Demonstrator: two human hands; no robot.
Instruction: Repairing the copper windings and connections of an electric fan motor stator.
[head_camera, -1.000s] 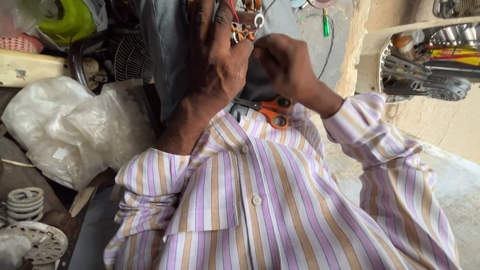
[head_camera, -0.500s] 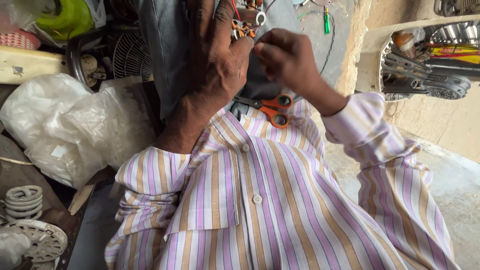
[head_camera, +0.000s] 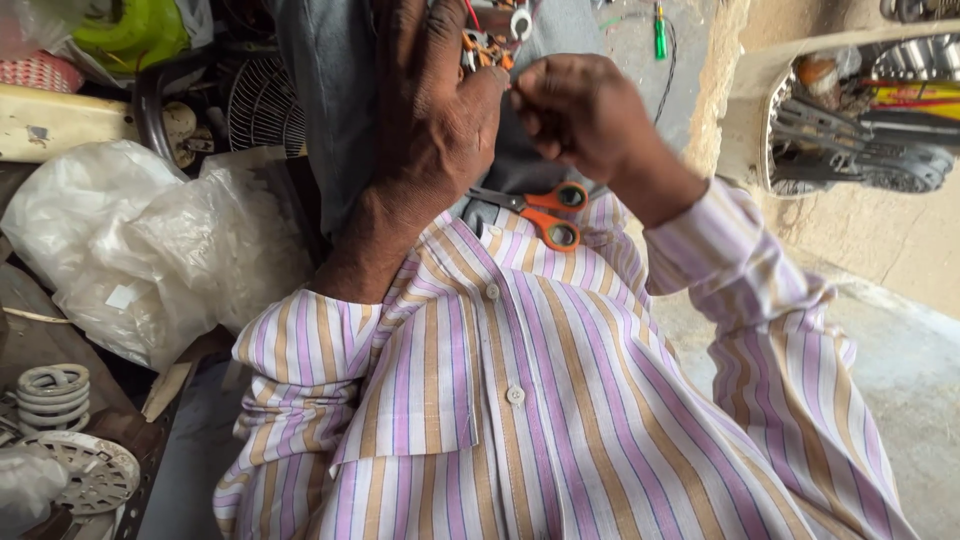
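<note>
Item: small electrical part (head_camera: 487, 45), copper windings with red wire and a metal bracket, at top centre of the head view.
Left hand (head_camera: 430, 130): fingers wrapped around the part from the left, palm down, thumb tip beside the right hand; grip closed on the part.
Right hand (head_camera: 580, 115): curled to a loose fist, thumb and forefinger pinched together just beside the part; what they pinch is too fine to make out.
Scissors (head_camera: 545, 212): orange-handled, lying on the lap directly below both hands, blades pointing left, partly under the left wrist.
Garment: striped shirt (head_camera: 520, 400), purple, tan and white, filling the lower frame.
Surroundings: concrete floor (head_camera: 900, 360) at right; green-handled screwdriver (head_camera: 660, 32) on the ground beyond the hands; clear plastic bags (head_camera: 130, 250) at left; fan guard (head_camera: 262, 105) behind them; coiled metal spring (head_camera: 52, 392) and perforated disc (head_camera: 95, 470) at lower left.
Obscured: most of the part is hidden by the left fingers and cut by the top edge.
</note>
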